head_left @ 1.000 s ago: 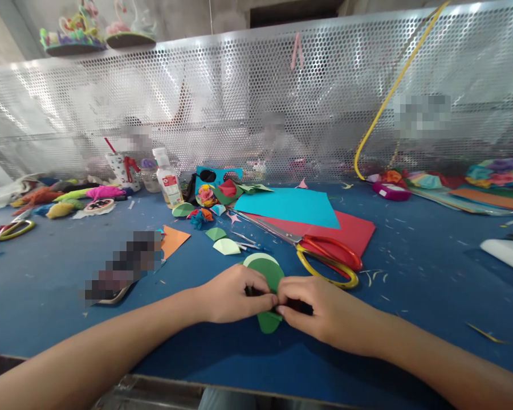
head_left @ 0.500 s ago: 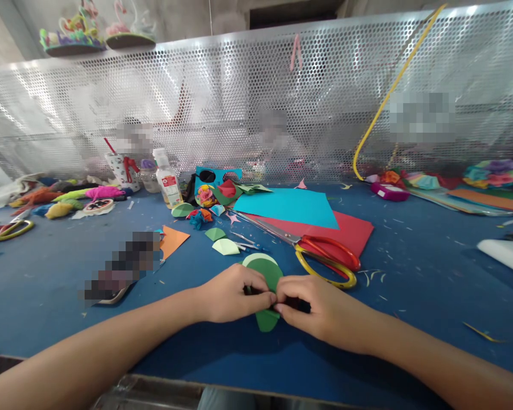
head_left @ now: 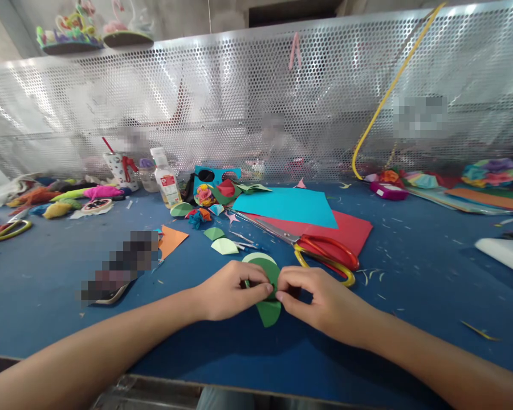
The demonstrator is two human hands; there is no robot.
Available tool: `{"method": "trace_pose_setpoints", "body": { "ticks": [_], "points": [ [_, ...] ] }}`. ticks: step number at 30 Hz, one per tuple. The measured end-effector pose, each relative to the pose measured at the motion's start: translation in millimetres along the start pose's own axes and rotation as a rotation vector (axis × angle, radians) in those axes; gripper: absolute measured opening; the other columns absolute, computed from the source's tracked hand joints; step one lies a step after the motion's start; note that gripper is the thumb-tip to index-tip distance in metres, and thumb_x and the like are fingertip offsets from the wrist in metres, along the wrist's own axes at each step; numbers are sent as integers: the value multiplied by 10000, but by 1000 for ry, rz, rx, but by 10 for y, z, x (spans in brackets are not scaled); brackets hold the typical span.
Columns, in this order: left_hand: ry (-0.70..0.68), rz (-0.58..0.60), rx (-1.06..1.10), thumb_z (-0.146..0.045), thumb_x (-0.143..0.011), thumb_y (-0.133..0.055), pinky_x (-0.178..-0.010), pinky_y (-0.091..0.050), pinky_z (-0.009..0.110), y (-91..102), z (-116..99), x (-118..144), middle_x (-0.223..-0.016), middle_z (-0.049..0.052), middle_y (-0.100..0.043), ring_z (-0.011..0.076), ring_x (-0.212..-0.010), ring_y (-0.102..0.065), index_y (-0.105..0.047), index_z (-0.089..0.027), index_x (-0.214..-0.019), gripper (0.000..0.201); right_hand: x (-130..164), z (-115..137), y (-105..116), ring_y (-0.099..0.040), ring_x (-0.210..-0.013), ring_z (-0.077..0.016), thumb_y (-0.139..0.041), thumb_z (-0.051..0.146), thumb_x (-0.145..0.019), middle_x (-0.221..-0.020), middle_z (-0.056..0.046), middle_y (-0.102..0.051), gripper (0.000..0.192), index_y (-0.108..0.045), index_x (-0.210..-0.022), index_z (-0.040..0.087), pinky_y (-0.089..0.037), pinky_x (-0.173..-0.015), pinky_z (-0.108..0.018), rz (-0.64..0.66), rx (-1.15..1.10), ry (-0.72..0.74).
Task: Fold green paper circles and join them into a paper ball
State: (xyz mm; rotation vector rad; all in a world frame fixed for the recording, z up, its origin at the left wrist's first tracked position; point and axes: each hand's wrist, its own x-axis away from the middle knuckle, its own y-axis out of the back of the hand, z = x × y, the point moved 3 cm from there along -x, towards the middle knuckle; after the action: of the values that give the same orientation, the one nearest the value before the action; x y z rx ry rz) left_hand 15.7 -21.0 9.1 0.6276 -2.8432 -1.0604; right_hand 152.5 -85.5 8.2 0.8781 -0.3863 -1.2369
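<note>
Here, left hand (head_left: 228, 293) and right hand (head_left: 320, 299) fingertips meeting, both pinching green paper piece (head_left: 268, 310)

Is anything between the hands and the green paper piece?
Nothing visible. The left hand and right hand both pinch the green paper piece directly; the scissors lie apart, just beyond them.

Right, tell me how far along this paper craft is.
Done: small rolled paper flowers sit by the glue bottle, and cut green half-circles lie near the scissors. In hand: the left hand and right hand pinch a green paper piece together at the fingertips. Left: the blue sheet and red sheet look largely uncut.
</note>
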Motion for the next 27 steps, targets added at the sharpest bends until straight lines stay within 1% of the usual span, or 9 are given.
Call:
{"method": "trace_pose_setpoints", "body": {
  "ticks": [6, 20, 24, 27],
  "points": [
    [-18, -10, 27, -196, -843, -422, -602, -335, 200, 5, -9, 4, -665, -14, -453, 86, -628, -409, -520, -119, -628, 249, 14, -1, 5, -447, -593, -103, -467, 161, -793, -648, 19, -494, 144, -491, -651, 175, -347, -547, -227, -20, 12, 9],
    [1, -25, 56, -231, -806, -503, -619, -393, 208, 0, 53, -6, -712, 20, -540, 106, -666, -488, -622, -111, -717, 190, 21, 34, 16, -451, -597, -105, -468, 152, -788, -664, 10, -510, 125, -504, -670, 173, -357, -557, -226, -13, 38, 13],
    [9, -21, 60, -231, -801, -512, -600, -388, 202, -3, 52, -1, -724, 25, -548, 104, -663, -489, -634, -106, -739, 185, 30, 45, 31, -457, -597, -106, -467, 161, -798, -675, 5, -521, 127, -522, -684, 174, -356, -555, -225, -14, 90, 37],
    [-8, -13, 53, -225, -803, -506, -618, -400, 208, -7, 34, 4, -740, 33, -556, 108, -673, -498, -634, -102, -753, 185, 42, 55, 38, -467, -611, -112, -462, 161, -805, -690, -2, -530, 130, -527, -693, 173, -360, -567, -229, -6, 169, 63]
  ]
}}
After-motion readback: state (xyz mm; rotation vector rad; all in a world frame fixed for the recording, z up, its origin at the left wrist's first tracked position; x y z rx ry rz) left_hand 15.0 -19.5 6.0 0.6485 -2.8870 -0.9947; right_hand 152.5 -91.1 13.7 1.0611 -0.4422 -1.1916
